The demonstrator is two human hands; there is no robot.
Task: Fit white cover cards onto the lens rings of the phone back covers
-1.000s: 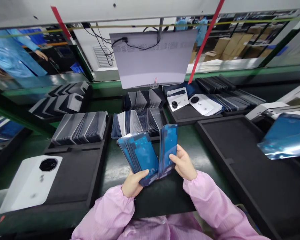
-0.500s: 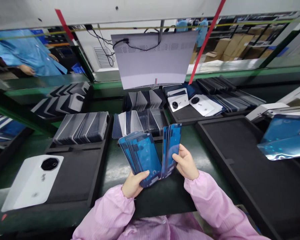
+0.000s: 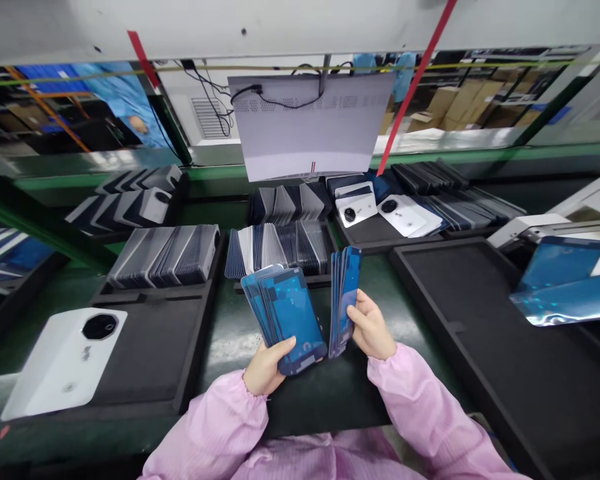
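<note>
The left hand [image 3: 266,369] is pinching a fanned stack of blue panels [image 3: 285,317] above the dark mat [image 3: 325,393], while the right hand [image 3: 373,328] is gripping a thinner bunch [image 3: 344,297] just beside it, seemingly sorting them.

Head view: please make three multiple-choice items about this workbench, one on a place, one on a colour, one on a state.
1. Where does the white phone back cover lie?
A. on the left black tray
B. in the right hand
C. on the monitor

2. What colour are the film-covered sheets in the left hand?
A. red
B. blue
C. yellow

3. How are those sheets held?
A. rolled up
B. fanned out
C. folded

Answers: 1 A, it rests on the left black tray; 2 B, their faces show blue; 3 B, several edges spread apart.
</note>
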